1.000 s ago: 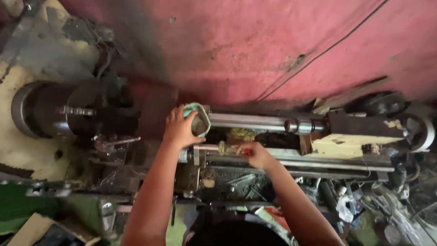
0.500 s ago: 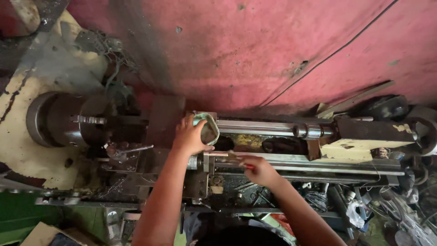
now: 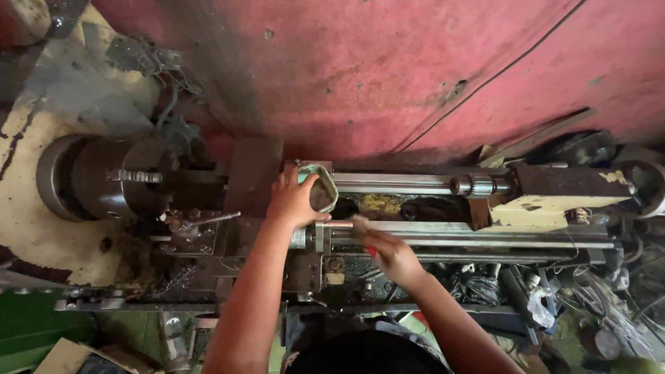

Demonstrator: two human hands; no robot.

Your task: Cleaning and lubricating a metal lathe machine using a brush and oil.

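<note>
Overall, the view looks down on a grimy metal lathe (image 3: 388, 242) running across the middle of the frame, set against a red wall (image 3: 388, 69). At centre, the left hand (image 3: 294, 201) is closed around a small dented green tin (image 3: 320, 190), fingers wrapped over its near side, holding it above the lathe bed. Just below and right of it, the right hand (image 3: 391, 256) grips a red-handled brush (image 3: 361, 232) (motion blur hides the finger detail), its bristle end lying against the bright horizontal rails (image 3: 471, 232). Tin and brush are near each other but apart. At centre left sits the dark round chuck (image 3: 104, 176). At centre right, the tailstock (image 3: 568, 190), cream with flaking paint, points its drill chuck (image 3: 474, 185) toward the tin. Wires and scrap clutter (image 3: 596, 298) fill the lower right corner.
</note>
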